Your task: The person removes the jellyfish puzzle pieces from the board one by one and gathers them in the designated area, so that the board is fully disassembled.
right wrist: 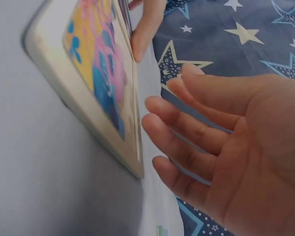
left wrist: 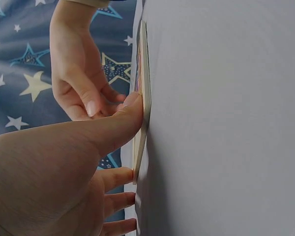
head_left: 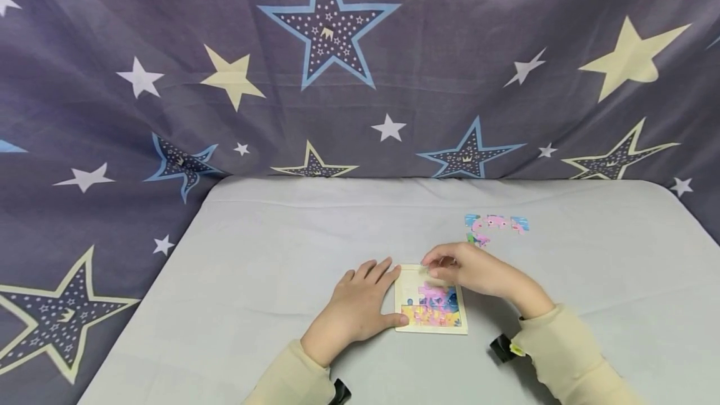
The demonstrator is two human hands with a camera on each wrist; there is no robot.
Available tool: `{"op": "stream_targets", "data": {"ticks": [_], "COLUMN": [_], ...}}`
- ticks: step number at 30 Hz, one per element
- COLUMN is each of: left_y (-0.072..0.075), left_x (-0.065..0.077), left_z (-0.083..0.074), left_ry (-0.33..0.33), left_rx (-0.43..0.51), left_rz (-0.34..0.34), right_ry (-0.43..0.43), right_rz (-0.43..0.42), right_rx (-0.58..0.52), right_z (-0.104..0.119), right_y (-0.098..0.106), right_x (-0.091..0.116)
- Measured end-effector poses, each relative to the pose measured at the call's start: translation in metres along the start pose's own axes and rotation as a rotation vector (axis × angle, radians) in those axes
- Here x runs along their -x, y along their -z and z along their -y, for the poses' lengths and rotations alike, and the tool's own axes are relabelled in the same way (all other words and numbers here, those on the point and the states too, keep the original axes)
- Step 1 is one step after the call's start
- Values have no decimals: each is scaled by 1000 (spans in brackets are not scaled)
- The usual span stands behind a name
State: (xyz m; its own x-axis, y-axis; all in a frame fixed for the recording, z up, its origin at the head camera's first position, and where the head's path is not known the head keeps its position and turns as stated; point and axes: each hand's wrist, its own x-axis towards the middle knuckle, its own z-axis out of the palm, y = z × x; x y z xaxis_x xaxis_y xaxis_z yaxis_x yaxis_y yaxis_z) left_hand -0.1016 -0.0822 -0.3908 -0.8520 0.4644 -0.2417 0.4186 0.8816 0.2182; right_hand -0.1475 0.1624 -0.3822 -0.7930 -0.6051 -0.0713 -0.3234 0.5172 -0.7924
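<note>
Cream sleeves frame the lower edge of the head view. On the grey table [head_left: 253, 255], the puzzle tray [head_left: 430, 329] is steadied by the left hand [head_left: 360, 305], fingers flat and spread (thumb against its edge). Over its upper part the right hand [head_left: 478, 270] is held, fingers loosely apart. Loose puzzle pieces [head_left: 495, 225] lie just beyond.

Matt cloth table cover [head_left: 281, 249], glossy cardboard puzzle tray [head_left: 430, 329]

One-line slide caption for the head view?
Left hand steadies a puzzle tray on the grey table while the right hand works at its top edge; loose pieces lie beyond.
</note>
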Motion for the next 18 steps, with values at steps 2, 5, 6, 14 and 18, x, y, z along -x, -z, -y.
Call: {"op": "stream_targets", "data": {"ticks": [2, 5, 6, 14, 18], "left_y": [0, 1, 1, 2, 1], "left_x": [0, 1, 1, 1, 1], "left_z": [0, 0, 0, -1, -1], "left_ry": [0, -1, -1, -2, -1], "left_rx": [3, 9, 10, 1, -3], "left_rz": [1, 2, 2, -1, -1], "right_ry": [5, 7, 6, -1, 7], "right_rz": [24, 58, 68, 95, 89], "right_rx": [12, 44, 55, 170, 188], "right_z": [1, 2, 2, 7, 8], "right_y": [-2, -5, -6, -11, -13], "right_x": [-1, -2, -2, 0, 0]}}
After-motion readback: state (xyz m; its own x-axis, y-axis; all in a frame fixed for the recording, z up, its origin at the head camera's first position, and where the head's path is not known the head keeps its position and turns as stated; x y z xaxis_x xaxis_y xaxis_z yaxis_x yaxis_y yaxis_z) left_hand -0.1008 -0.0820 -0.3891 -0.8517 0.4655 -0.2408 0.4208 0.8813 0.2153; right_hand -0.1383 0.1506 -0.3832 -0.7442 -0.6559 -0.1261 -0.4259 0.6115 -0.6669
